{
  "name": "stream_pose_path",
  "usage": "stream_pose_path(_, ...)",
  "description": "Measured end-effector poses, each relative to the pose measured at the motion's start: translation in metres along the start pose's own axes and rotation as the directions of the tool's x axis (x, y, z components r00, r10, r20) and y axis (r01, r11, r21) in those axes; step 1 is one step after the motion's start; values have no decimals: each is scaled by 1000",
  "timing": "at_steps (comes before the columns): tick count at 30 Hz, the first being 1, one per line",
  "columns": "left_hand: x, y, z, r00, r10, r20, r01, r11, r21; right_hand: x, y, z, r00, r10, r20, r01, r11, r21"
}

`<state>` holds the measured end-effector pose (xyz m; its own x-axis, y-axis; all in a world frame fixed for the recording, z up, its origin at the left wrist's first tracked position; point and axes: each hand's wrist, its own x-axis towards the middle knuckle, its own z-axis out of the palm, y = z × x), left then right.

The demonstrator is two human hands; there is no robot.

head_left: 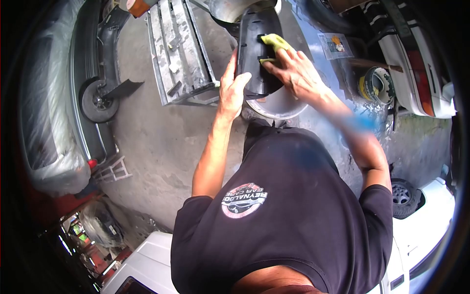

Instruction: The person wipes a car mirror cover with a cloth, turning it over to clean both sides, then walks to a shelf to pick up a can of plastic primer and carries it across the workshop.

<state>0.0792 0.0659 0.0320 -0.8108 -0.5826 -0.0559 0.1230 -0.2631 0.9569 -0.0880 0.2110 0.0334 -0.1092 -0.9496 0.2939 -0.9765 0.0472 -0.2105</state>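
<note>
A long, black, curved plastic panel is held up in front of me, over a round grey basin. My left hand grips its left edge, thumb on the near face and fingers behind. In my right hand is a yellow-green cloth, pressed against the panel's right side. Part of the cloth is hidden under the fingers. Beyond the panel's far end stands a large round metal container, partly covered by it.
A worn slatted metal bench stands to the left of the panel. Further left is a plastic-wrapped vehicle. On the right are a paint-stained bucket and a white car's rear. Wet concrete floor lies between.
</note>
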Motion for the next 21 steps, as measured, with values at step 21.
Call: stream_pose_path(21,8,9,21,950,298,-90,-280,944,173,-20,-34,24,997,10,-81,-2,995,95)
